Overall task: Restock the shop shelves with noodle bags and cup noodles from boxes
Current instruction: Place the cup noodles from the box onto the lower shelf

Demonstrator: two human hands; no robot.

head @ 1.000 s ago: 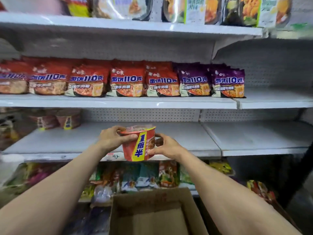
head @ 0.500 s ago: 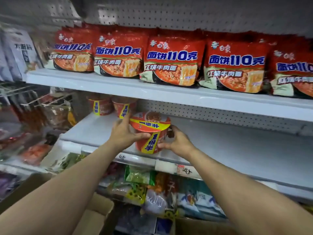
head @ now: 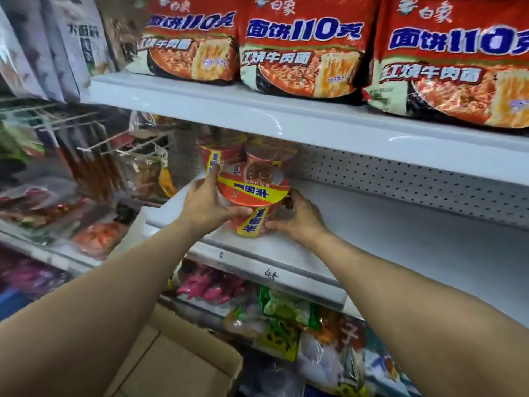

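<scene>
Top shelf [head: 286, 121], across the upper part of the frame, is packed with red noodle bags [head: 303, 50] side by side, right up to its front edge. Middle shelf [head: 415, 247] below it is white with a pegboard back [head: 400, 179]; two cups [head: 272, 156] sit together at its back left. A third cup [head: 254, 202] is just in front of them near the front lip, can't tell if it's actually touching down.

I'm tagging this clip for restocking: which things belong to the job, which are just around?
Job: cup noodle gripped by left hand and right hand; two cups behind it; white shelf; noodle bags above; cardboard box.
Just around: snack packets below; wire rack; white bags, upper left.
</scene>
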